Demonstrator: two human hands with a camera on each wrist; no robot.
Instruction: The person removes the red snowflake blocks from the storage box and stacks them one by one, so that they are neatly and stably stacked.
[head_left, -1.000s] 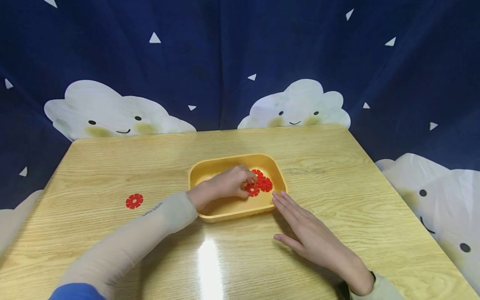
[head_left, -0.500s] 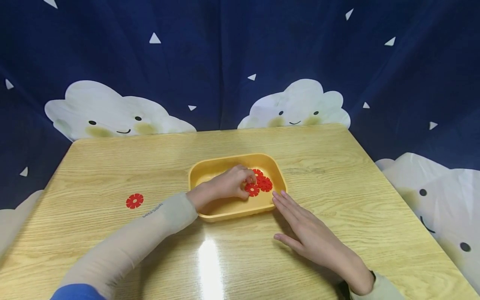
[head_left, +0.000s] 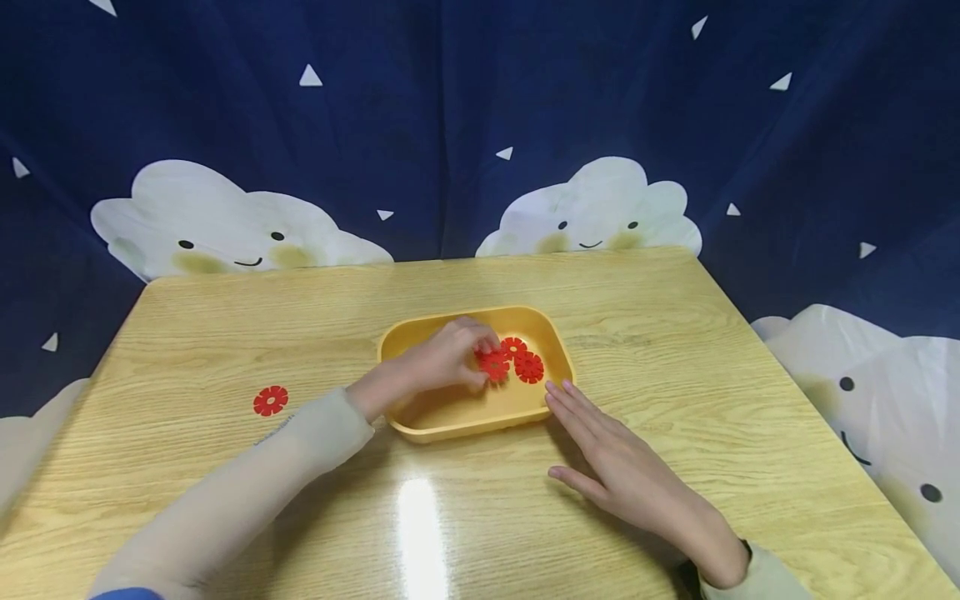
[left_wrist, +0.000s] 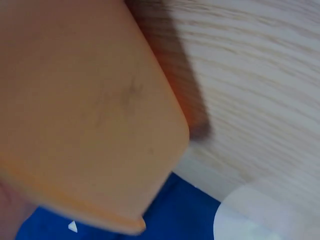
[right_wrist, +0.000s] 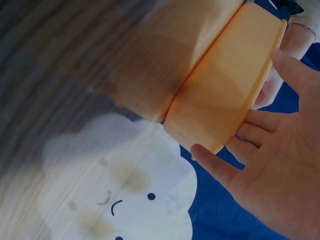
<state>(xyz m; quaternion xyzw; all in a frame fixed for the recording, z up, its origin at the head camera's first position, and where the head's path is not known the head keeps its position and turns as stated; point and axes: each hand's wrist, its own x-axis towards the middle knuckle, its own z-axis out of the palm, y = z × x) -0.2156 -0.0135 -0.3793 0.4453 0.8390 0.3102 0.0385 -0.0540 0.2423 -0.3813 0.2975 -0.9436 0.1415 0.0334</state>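
Note:
Inside the yellow tray point(head_left: 450, 432), my left hand point(head_left: 442, 357) pinches a red snowflake disc point(head_left: 495, 367) between curled fingers and thumb. Just beyond it lie a second red disc point(head_left: 513, 347) and a third red disc point(head_left: 529, 367), on the tray's bottom. Fingertips of my right hand point(head_left: 618, 471) rest against the tray's near right corner, with the fingers straight and the thumb spread. In the right wrist view that hand point(right_wrist: 272, 155) lies along the tray's wall point(right_wrist: 215, 85). The left wrist view mostly shows the tray's outer wall point(left_wrist: 100, 100); the disc is hidden there.
One more red disc point(head_left: 270, 401) lies flat on the wooden table point(head_left: 637, 333), left of the tray. A dark blue curtain point(head_left: 435, 108) with white clouds hangs behind the table and along its sides.
My left hand has drawn back slightly to the left and up, bringing a red disc away from the others. The right hand and the tray have stayed put.

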